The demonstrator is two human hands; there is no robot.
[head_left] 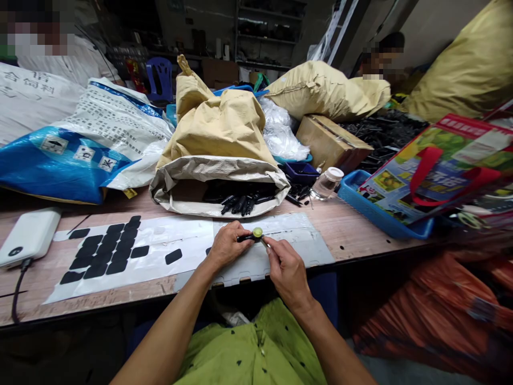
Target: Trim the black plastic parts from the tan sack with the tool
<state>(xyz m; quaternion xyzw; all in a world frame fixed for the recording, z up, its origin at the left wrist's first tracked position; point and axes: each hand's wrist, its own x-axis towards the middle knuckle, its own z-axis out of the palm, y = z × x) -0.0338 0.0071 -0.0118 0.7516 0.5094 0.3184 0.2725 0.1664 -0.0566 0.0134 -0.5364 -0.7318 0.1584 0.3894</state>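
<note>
My left hand [228, 243] is closed around a small black elongated piece [245, 237], above the front of the table. A round yellow-green disc [257, 232] sits at the right end of that piece. My right hand [289, 267] pinches a thin, pointed tool [264, 242], its tip at or close to the black piece below the disc; its kind is too small to tell. Beneath both hands lies a grey-white board [304, 240]. Behind them, an open sack [220, 128] with a rolled rim has several black elongated pieces [240, 204] at its mouth.
Left of my hands, a white sheet [156, 272] carries black rounded squares [106, 247]. A white power bank [30, 235] with a cable lies far left. A lidded clear jar [326, 183], blue basket [385, 214] and cardboard box [332, 141] stand right. Other people sit behind the sacks.
</note>
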